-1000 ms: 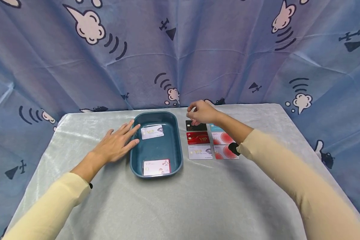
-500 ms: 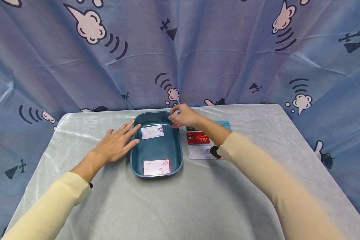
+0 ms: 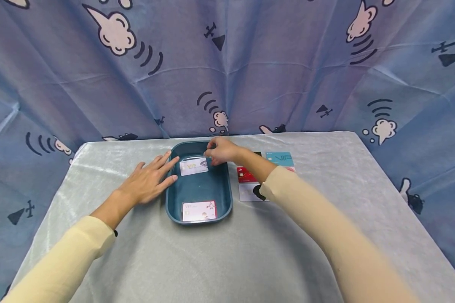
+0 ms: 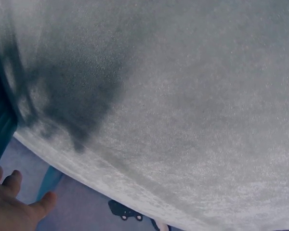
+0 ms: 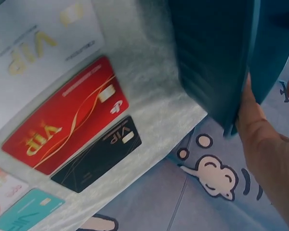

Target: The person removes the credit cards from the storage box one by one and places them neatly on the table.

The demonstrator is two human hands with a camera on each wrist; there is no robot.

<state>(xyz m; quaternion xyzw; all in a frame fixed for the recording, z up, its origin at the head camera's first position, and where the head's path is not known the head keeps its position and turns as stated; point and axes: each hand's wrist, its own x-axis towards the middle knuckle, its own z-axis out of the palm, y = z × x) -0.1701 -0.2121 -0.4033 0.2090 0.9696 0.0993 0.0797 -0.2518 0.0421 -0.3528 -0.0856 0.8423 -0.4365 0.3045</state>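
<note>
The right hand [image 3: 220,151] hovers with curled fingers over the far end of the dark teal plastic tray [image 3: 223,189], at the right edge of a white VIP card [image 3: 193,166] lying inside; whether it pinches that card I cannot tell. At 9 o'clock, the left hand [image 3: 149,181] rests flat, fingers spread, against the tray's wall. At 3 o'clock, a red VIP card [image 5: 67,115] and a black VIP card [image 5: 97,154] lie on the grey velvet tablecloth [image 3: 250,252].

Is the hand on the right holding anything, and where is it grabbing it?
It cannot be told: the right hand hovers with curled fingers over the far end of the blue tray, by a white card. The left hand lies flat, holding nothing.
</note>
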